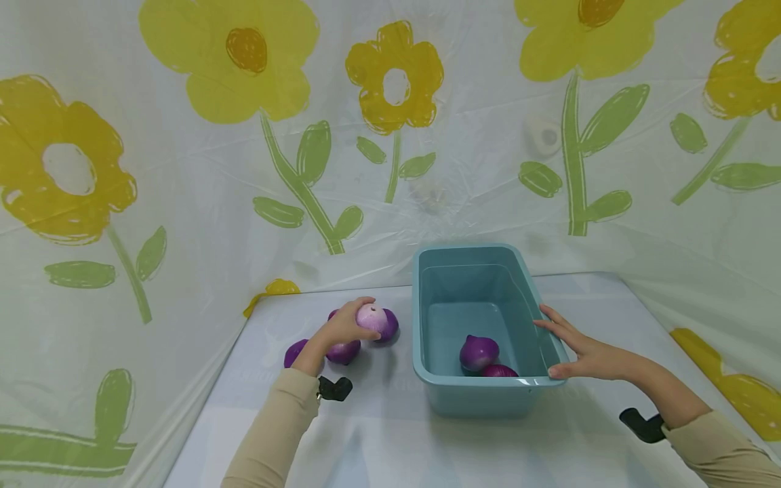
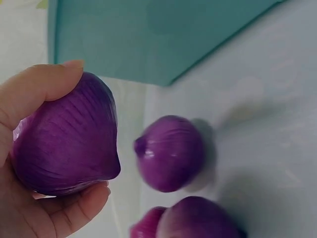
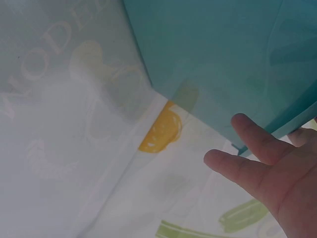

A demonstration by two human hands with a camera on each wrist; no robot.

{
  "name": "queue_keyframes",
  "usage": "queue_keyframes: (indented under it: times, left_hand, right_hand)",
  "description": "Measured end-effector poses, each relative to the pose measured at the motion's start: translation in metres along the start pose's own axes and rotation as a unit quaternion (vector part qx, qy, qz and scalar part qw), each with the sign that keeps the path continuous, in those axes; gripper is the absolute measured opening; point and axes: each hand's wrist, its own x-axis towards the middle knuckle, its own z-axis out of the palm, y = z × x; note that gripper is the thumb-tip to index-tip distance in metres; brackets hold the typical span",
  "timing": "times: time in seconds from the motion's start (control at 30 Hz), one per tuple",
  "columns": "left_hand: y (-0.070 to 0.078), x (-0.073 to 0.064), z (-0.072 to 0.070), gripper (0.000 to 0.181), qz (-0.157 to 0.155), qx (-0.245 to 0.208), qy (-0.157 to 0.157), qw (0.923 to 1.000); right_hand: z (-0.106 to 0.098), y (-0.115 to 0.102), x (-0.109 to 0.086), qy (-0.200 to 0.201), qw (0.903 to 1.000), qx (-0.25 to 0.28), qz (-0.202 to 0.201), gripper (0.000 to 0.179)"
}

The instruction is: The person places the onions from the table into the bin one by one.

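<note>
My left hand grips a purple onion, thumb on one side and fingers curled round the other; in the head view its pale end faces up. Right beside it on the table is another purple onion. More onions lie around and under the wrist, one near the palm and one farther left, partly hidden by the arm. My right hand rests at the right rim of a blue-green plastic bin, its fingers spread and fairly straight. Inside the bin's near end sit two purple onions.
The bin stands on a white table to the right of the loose onions. Behind and at both sides hangs a white sheet printed with yellow flowers. Dark wrist mounts sit at both sleeves.
</note>
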Motion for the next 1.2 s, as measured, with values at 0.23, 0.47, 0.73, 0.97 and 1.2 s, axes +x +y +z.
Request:
queue_keyframes:
  times: [0.23,0.47,0.73,0.97,1.2]
  left_hand:
    - [0.012,0.010,-0.018,0.077,0.017,0.007,0.013,0.9997]
    - [0.027,0.021,-0.028,0.080,0.014,0.001,0.021,0.9997]
    - [0.042,0.036,-0.035,0.083,0.021,0.006,0.030,0.9993]
    - [0.064,0.049,-0.042,0.085,0.044,0.019,0.034,0.9983]
    - [0.090,0.064,-0.042,0.087,0.070,0.023,0.036,0.9966]
  right_hand:
    - [-0.002,0.003,0.002,-0.002,1.0000,-0.001,0.003,0.077]
    - [-0.005,0.006,0.005,-0.002,1.0000,0.000,0.000,0.077]
    - [-0.008,0.010,0.007,-0.004,1.0000,-0.002,-0.005,0.076]
    - [-0.011,0.015,0.011,-0.007,1.0000,-0.002,-0.003,0.076]
    - [-0.014,0.019,0.013,-0.008,0.9999,-0.002,-0.008,0.077]
